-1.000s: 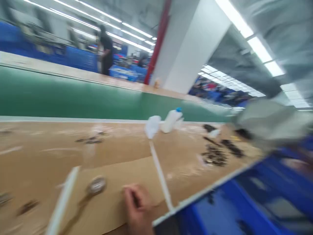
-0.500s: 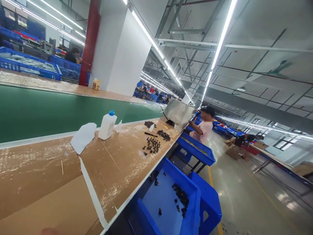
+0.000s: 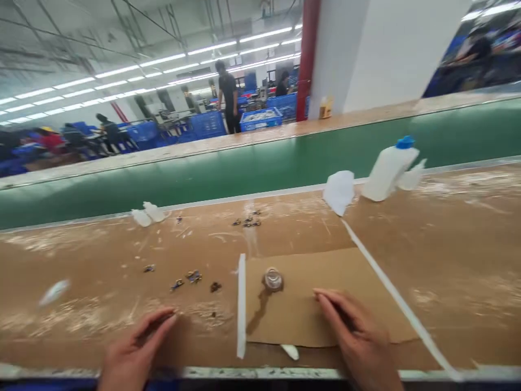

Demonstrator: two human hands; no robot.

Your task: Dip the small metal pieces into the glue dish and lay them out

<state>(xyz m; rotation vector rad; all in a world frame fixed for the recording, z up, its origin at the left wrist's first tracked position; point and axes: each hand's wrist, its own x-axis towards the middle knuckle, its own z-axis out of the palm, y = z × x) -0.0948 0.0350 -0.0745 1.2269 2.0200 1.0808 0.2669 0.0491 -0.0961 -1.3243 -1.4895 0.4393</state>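
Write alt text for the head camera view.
Two empty bare hands rest on a cardboard-covered workbench, the right hand on a cardboard sheet near a small round glassy object. Small dark parts lie ahead of the left hand; a white bottle with a blue cap stands beyond, by a green conveyor belt.

Bright scene here! Rows of ceiling lights (image 3: 163,68) blaze across the upper left of the frame, flooding everything from above, and shadows stay faint on the cardboard (image 3: 309,320). A soft sheen runs along the green belt (image 3: 228,174), the bottle (image 3: 386,172) glows white at right, lines bow toward the edges, and the upper right corner smears into blur!
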